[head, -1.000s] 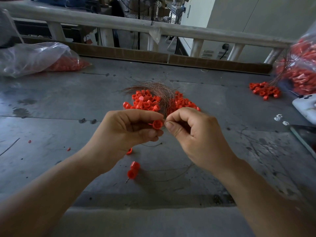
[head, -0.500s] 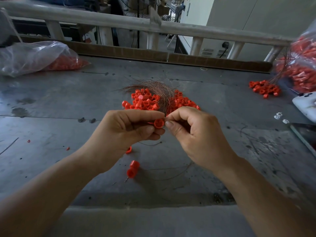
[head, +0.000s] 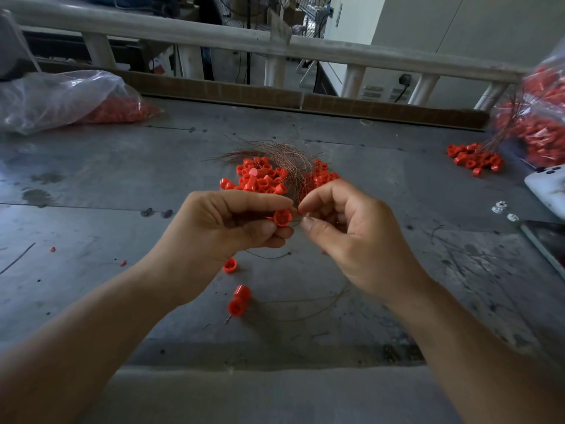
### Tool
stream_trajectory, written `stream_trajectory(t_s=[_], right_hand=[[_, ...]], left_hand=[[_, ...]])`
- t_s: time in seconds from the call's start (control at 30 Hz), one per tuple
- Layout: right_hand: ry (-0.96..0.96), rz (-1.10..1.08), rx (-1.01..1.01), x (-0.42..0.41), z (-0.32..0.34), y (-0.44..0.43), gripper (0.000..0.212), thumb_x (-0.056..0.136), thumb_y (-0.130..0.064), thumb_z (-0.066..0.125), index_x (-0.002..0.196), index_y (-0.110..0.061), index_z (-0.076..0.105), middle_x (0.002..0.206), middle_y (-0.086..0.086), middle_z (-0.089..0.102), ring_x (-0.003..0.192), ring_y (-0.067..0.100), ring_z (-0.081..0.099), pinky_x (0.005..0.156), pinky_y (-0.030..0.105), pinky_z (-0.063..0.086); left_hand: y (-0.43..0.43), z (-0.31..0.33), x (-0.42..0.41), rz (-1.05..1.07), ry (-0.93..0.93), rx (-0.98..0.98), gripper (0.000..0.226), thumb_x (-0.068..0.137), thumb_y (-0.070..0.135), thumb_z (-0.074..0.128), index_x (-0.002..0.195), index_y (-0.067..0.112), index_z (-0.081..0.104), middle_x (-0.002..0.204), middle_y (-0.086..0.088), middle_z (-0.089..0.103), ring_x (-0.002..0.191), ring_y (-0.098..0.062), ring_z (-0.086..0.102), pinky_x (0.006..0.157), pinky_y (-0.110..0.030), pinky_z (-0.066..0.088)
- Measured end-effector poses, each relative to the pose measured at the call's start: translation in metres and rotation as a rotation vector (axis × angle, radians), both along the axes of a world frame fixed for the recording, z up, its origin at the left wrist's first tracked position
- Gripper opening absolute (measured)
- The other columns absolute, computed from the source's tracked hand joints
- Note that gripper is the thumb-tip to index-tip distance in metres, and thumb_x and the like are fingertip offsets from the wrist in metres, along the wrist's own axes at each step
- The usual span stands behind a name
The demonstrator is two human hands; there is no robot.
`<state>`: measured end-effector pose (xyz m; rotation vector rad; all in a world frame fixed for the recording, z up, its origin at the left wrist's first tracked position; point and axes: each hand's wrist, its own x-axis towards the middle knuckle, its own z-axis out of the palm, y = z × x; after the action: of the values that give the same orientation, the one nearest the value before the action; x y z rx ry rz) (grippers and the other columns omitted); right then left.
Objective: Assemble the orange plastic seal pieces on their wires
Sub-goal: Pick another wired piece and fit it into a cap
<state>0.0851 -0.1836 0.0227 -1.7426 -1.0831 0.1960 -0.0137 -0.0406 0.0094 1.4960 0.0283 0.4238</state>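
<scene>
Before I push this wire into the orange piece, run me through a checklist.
1. Left hand grips the orange seal piece: ok.
2. Right hand pinches the wire: ok, a fine strand shows at the thumb.
3. Wire tip lined up with the piece's hole: cannot tell, too fine.
4. Pile of spare pieces close behind the hands: ok.
5. Wire bundle on that pile: ok.
6. Bench below the hands free of strays: not ok, a loose cap and a joined pair lie there.
</scene>
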Motion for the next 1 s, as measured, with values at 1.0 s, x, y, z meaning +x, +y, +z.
stream_trajectory(t_s=[1.0], right_hand=[[-0.115,-0.407,-0.159,0.053,0.003,-0.017,0.021,0.082,-0.012,0.065,0.068,-0.026,0.058,0.065,-0.011,0.061,0.06,0.0,0.055,0.063,0.011,0.043]], left_hand=[[-0.004,-0.002,0.002,-0.153,0.113,-0.291,0.02,0.064,0.001,0.062,0.079,0.007,0.074,0.081,-0.012,0.071,0.072,-0.017,0.07,0.063,-0.021,0.055]])
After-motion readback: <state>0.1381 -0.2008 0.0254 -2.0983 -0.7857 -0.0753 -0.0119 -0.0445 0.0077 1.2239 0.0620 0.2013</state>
